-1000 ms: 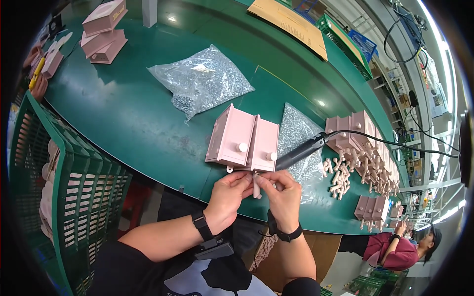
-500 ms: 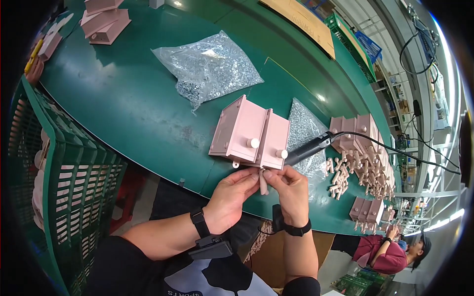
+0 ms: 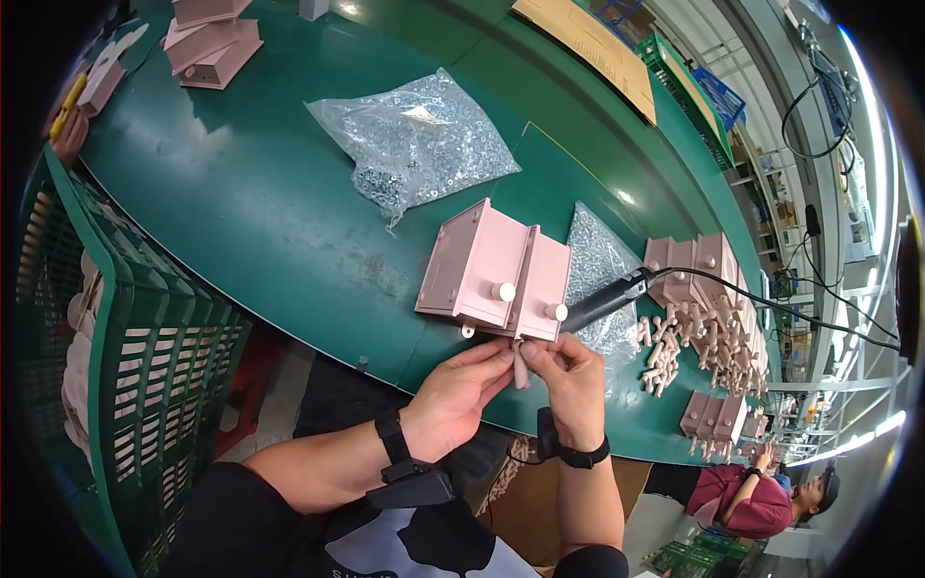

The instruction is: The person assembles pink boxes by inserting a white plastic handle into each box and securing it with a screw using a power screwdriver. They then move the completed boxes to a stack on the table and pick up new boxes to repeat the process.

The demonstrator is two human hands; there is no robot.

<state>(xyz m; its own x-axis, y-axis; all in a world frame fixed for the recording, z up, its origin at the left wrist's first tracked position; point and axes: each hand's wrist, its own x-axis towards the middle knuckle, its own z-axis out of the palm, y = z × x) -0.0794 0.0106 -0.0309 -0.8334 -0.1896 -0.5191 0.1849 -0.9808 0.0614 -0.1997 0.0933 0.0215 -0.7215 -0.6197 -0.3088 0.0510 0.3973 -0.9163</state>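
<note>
In front of me at the table's near edge stands a small pink drawer cabinet with two pale round knobs. A short pink tapered leg sticks out below its near lower edge. My left hand pinches the leg between thumb and fingers from the left. From the right, my right hand closes thumb and fingertips on the same leg. Whether its top is seated in the cabinet is hidden by my fingers. Just right of the cabinet lies a black power screwdriver with a cable.
Beyond lies a clear bag of small metal nuts; a bag of screws is under the screwdriver. Loose pink legs and more cabinets crowd the right. A green crate stands left. A co-worker is at far right.
The whole view has shifted slightly, so the table and cabinet appear a little lower and further right. Both hands remain pinched at the leg under the cabinet.
</note>
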